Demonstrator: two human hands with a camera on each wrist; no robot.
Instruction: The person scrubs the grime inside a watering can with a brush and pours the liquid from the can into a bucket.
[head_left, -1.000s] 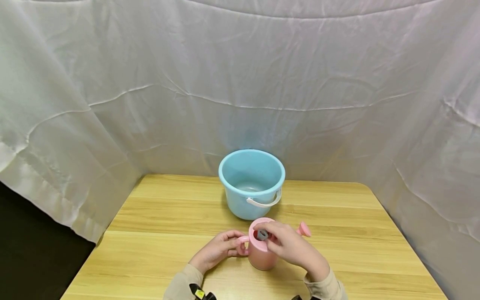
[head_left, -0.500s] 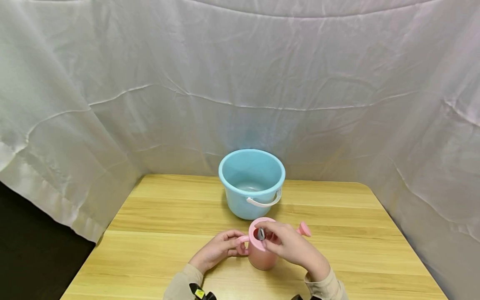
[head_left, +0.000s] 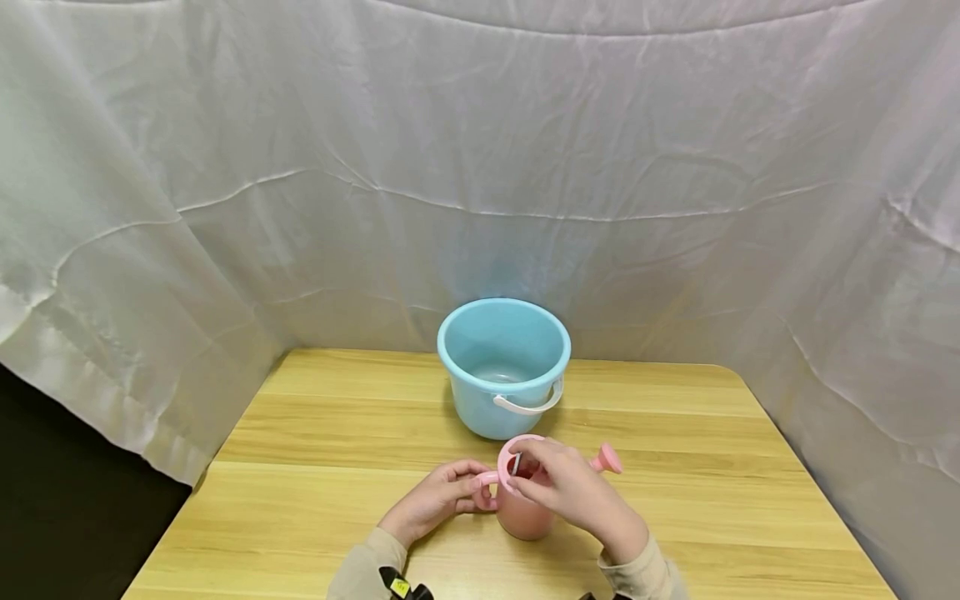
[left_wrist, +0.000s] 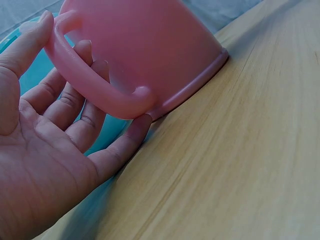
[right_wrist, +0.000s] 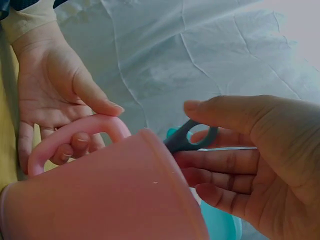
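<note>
A pink watering can [head_left: 525, 515] stands upright on the table. My left hand [head_left: 435, 502] holds its looped handle [left_wrist: 90, 80], thumb on top and fingers behind and beneath the loop, as the left wrist view shows. Over the can's round top opening, my right hand [head_left: 581, 493] pinches a dark grey piece with an oval finger loop [right_wrist: 176, 143] between thumb and fingers. The rest of this piece goes down inside the can, so its kind is hidden. In the head view only a thin pale edge of it shows.
Behind the can stands a light blue bucket [head_left: 491, 408] with a white handle [head_left: 525, 408]. The can's spout head [head_left: 609, 458] points right. Pale grey cloth [head_left: 480, 167] surrounds the wooden table [head_left: 315, 467] at the back and sides.
My right hand has shifted slightly left over the opening. The grey piece has turned, from a broad looped end to a thin edge in the head view. Left hand and can stay put.
</note>
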